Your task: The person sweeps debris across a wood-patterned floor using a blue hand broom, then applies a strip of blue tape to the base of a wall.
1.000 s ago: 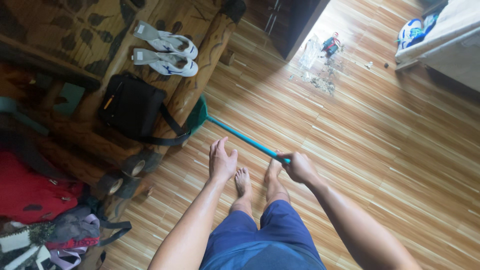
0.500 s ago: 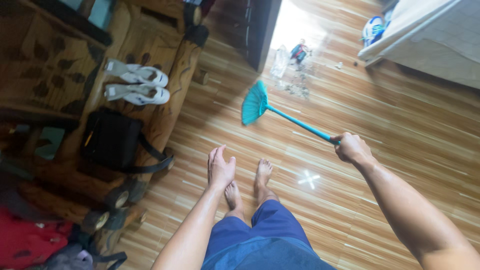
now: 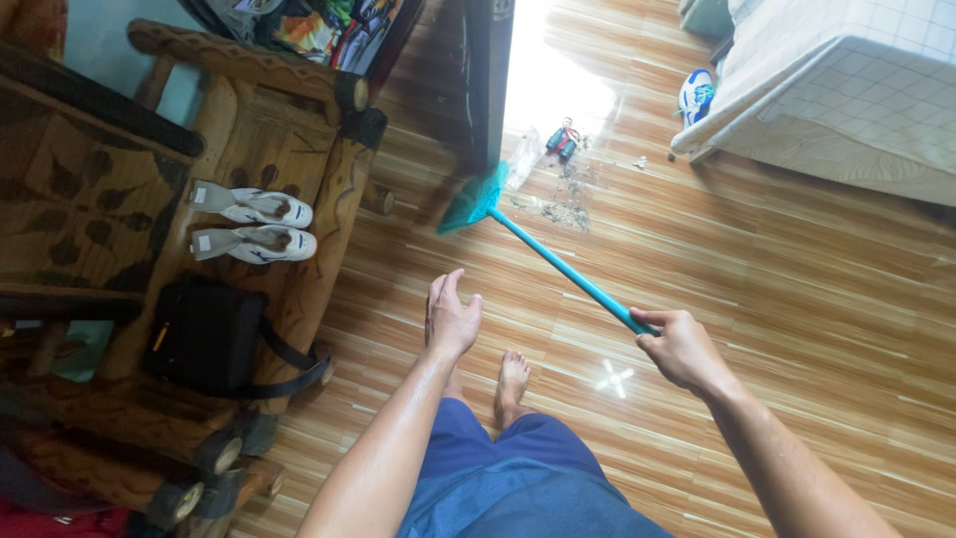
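One teal broom lies aslant over the wooden floor, its handle end clasped in the right hand's closed grip, its bristles far off beside a litter pile. The left hand hangs open, holding nothing. White shoes and a black bag rest on the wooden bench at left.

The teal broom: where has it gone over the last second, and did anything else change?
The teal broom, gripped in the right hand, swung from under the wooden bench out across the floor, and its head now rests beside the litter pile. The left hand stayed open and empty; the shoes and black bag remain on the bench.
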